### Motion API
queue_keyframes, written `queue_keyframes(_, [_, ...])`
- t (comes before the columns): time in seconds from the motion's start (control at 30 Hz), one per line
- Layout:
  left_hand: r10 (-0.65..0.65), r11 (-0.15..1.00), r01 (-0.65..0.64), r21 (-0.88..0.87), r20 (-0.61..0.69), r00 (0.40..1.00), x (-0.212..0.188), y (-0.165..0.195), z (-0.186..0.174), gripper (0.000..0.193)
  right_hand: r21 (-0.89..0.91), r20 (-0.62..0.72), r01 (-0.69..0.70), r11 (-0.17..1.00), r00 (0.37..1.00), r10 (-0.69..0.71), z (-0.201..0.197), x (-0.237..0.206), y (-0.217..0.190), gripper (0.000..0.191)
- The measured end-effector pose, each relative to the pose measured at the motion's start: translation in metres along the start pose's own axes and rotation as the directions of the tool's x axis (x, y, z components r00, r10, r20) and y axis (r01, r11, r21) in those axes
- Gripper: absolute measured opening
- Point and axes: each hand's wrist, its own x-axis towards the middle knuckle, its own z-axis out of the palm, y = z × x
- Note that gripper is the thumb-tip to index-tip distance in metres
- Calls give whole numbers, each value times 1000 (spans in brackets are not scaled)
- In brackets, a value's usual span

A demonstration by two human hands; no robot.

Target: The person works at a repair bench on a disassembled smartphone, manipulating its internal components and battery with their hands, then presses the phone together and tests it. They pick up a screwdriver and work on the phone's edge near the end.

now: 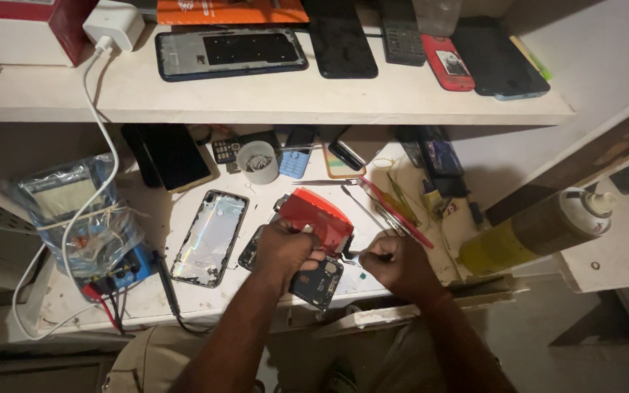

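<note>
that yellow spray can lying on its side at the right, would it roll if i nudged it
Probably yes: the yellow spray can is a smooth cylinder lying on its side, tilted across the bench edge, so a sideways nudge would likely roll it. Its white cap end overhangs a lower surface, so it might drop. Its smooth wall may be slippery.

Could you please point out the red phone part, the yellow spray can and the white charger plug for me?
red phone part [318, 212], head view, middle of its red face
yellow spray can [540, 229], head view, mid-body
white charger plug [114, 24], head view, its top face
</note>
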Motion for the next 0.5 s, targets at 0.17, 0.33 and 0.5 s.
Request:
queue_keyframes(0.17, [6, 1000, -6, -9, 17, 1000, 0, 1, 0, 26, -37, -2, 4, 999, 1000, -4, 1, -1, 4, 23])
queue_keyframes(0.33, [9, 1000, -8, -23, 21, 1000, 1, 0, 0, 27, -36, 21, 27, 999, 999, -27, 3, 0, 12, 14])
queue_keyframes(0.5, [-1, 1000, 1, 4, 17, 1000, 2, -1, 1, 29, 116, -128, 237, 965, 967, -222, 6, 1, 7, 34])
